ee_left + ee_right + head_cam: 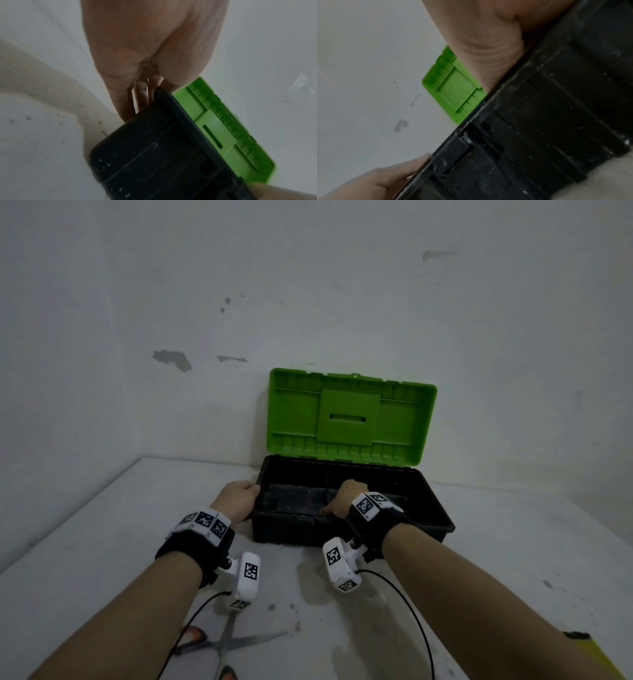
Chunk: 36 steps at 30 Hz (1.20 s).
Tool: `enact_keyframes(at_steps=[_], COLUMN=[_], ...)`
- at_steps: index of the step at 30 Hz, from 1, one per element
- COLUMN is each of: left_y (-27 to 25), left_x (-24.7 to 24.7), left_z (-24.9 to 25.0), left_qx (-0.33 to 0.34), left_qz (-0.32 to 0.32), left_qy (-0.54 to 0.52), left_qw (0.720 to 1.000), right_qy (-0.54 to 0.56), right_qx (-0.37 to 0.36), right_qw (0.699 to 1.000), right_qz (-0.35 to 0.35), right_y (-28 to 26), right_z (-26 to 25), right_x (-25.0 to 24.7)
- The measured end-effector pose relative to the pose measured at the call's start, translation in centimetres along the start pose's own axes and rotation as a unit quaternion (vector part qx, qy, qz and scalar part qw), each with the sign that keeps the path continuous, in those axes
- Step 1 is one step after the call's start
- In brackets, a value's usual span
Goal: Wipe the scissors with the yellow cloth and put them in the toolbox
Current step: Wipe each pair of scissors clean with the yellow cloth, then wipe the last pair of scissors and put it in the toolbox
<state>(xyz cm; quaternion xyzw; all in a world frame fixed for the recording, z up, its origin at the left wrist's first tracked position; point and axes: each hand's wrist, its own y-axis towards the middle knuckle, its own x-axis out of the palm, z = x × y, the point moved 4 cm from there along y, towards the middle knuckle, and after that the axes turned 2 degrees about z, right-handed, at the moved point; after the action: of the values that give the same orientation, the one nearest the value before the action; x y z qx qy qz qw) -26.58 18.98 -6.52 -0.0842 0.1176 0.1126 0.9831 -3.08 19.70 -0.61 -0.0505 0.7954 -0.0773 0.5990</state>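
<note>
Toolbox [349, 529] positioning: your left hand [238, 499] grips its 9 o'clock end, right hand [344, 498] hooks the front rim. Scissors [226, 642] unwiped at 6 o'clock; grab the yellow cloth [596, 655] next.

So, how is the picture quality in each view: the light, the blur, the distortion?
Head view: dim, wide-angle bending at the edges; the toolbox casts a soft shadow on the wall, and the scissors are cut by the frame. Left wrist view: left hand soft, too close. Right wrist view: blurred, grainy.

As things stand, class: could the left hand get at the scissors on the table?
Probably yes: the left hand only holds the toolbox end, and the scissors lie uncovered beneath that forearm.
</note>
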Motion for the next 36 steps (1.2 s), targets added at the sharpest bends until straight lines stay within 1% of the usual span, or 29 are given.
enact_keyframes(at_steps=[4, 9, 11, 13, 15, 17, 20, 24, 27, 31, 33, 36], left_y=[1.6, 2.9, 1.0, -1.8, -3.9, -5.1, -7.0, -9.6, -12.1, -15.6, -17.4, -19.9], left_x=[0.0, -0.1, -0.1, -0.1, 0.1, 0.0, -0.4, -0.6, -0.7, -0.5, 0.1, 0.7], left_z=[-1.2, -2.1, -1.1, 0.4, 1.3, 1.6, 2.0, 1.6, 1.0, -0.1, -0.5, -1.0], left_qx=[0.008, 0.016, 0.012, 0.002, -0.008, 0.003, 0.029, 0.045, 0.055, 0.045, 0.042, 0.037], left_qz=[-0.004, -0.001, 0.003, 0.013, 0.018, 0.027, 0.045, 0.052, 0.053, 0.047, 0.034, 0.019], left_qy=[-0.001, 0.015, 0.020, 0.010, 0.020, 0.052, 0.105, 0.185, 0.233, 0.277, 0.304, 0.345], left_qw=[1.000, 1.000, 1.000, 1.000, 1.000, 0.998, 0.993, 0.980, 0.969, 0.959, 0.951, 0.938], right_qy=[0.034, -0.009, 0.007, 0.058, 0.070, 0.082, 0.090, 0.052, 0.039, 0.037, 0.042, 0.029], right_qx=[-0.008, -0.033, -0.039, -0.015, 0.007, 0.022, 0.009, -0.030, -0.041, -0.046, -0.041, -0.012], right_qw=[0.999, 0.998, 0.998, 0.998, 0.997, 0.996, 0.994, 0.992, 0.989, 0.980, 0.980, 0.983], right_qz=[-0.030, -0.051, -0.047, -0.022, 0.006, 0.040, 0.067, 0.113, 0.139, 0.192, 0.191, 0.180], right_y=[0.3, -0.2, -0.2, -0.6, -1.0, -1.5, -2.5, -4.9, -7.8, -12.0, -14.0, -16.6], right_z=[0.6, 0.5, 0.8, 1.0, 1.1, 1.3, 2.2, 3.6, 5.8, 9.6, 11.6, 15.2], right_x=[0.9, 1.3, 1.4, 1.0, 0.4, -0.1, -0.5, -0.9, -1.0, -0.8, -0.5, 0.0])
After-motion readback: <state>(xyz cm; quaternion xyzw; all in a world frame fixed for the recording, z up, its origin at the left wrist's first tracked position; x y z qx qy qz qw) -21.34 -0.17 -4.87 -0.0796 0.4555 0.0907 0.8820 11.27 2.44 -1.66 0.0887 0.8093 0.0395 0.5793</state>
